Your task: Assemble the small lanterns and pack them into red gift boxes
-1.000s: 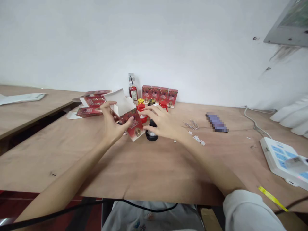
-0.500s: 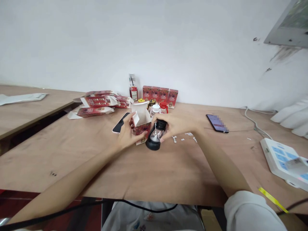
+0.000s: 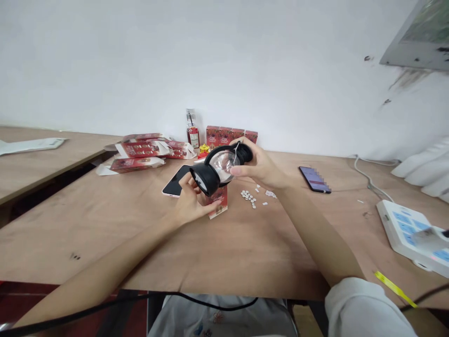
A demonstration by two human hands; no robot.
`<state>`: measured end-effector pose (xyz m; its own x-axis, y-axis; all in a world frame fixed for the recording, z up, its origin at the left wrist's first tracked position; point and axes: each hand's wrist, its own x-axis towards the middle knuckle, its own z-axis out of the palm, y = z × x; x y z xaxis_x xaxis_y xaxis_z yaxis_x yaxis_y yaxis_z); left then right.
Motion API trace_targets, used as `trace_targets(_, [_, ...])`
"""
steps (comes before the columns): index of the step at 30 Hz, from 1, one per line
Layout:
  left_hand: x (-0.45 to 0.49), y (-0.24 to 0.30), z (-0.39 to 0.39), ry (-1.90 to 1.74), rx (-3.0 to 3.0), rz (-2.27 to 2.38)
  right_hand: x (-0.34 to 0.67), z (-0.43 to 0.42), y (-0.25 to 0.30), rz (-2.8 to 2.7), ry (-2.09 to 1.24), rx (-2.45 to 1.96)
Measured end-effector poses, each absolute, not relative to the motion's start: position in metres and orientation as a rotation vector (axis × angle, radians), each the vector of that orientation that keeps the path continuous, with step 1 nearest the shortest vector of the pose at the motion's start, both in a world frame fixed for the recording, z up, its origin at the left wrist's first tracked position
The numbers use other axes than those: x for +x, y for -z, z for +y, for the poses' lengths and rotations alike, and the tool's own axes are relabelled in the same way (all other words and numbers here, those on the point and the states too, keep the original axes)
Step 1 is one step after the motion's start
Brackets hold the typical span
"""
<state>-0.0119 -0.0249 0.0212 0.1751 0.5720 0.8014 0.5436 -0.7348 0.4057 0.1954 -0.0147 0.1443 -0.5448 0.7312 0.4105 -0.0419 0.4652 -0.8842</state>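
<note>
In my right hand (image 3: 257, 166) is a small black lantern (image 3: 224, 166) with a clear bulging globe, gripped near its top and tipped on its side. Its base points left and toward me, over the red printed box (image 3: 219, 201). My left hand (image 3: 192, 201) is wrapped round that box, which stands on the table. The lantern covers the box's upper part, so its opening is hidden. Just behind, a small yellow-topped lantern (image 3: 204, 150) shows in part.
Several closed red boxes (image 3: 212, 135) stand by the wall beside a bottle (image 3: 193, 133). Flattened boxes (image 3: 140, 148) lie left. One phone (image 3: 175, 181) is by my left hand, another phone (image 3: 315, 179) farther right. Button cells (image 3: 248, 197) lie loose; a power strip (image 3: 414, 234) is at right.
My right hand has lifted the lantern and turned it from nearly upright to sideways, its base now over the box. My left hand keeps hold of the box.
</note>
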Motion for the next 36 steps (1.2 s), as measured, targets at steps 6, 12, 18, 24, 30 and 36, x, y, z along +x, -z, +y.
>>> trace_targets(6, [-0.008,-0.024,-0.033,-1.758,2.509,1.091,0.2,-0.005,-0.141,-1.789,-1.143,-0.89])
trace_targets(12, [-0.004,-0.025,-0.037,-1.755,2.569,1.022,0.202,-0.017,-0.147,-1.968,-0.802,-1.059])
trace_targets(18, [-0.004,-0.026,-0.038,-1.694,2.571,1.03,0.192,-0.04,-0.151,-2.047,-0.498,-1.08])
trace_targets(24, [-0.005,-0.016,-0.035,-1.631,2.546,1.021,0.183,-0.043,-0.142,-2.222,-0.265,-1.1])
trace_targets(30, [-0.006,-0.019,-0.035,-1.555,2.468,0.984,0.17,-0.042,-0.134,-2.223,-0.247,-1.048])
trace_targets(36, [-0.008,-0.017,-0.036,-1.497,2.479,1.046,0.171,-0.036,-0.132,-2.382,-0.181,-1.053])
